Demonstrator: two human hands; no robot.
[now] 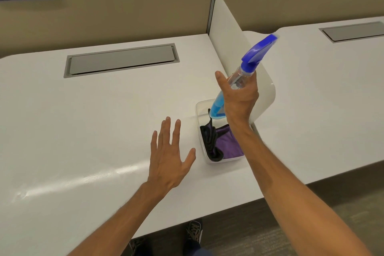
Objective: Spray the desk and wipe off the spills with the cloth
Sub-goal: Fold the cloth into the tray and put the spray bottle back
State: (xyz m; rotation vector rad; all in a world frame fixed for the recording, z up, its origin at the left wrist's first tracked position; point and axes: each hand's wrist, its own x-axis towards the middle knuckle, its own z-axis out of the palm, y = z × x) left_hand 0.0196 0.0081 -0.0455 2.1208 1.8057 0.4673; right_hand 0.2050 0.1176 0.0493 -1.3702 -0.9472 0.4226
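Right hand (241, 97) fingers wrap the spray bottle (239, 81), tilted, nozzle up and away. Left hand (168, 160) hovers spread and empty, nearer the cloth (227, 144) in the tray (202, 108) on the surface (93, 120).

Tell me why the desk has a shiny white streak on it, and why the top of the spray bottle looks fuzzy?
Head view: the streak is glare, light bouncing off the smooth desk near its front edge, left of the left hand. Head view: the spray bottle in the right hand is smeared at its blue nozzle, probably motion blur. Head view: straight edges bend from the wide-angle lens.
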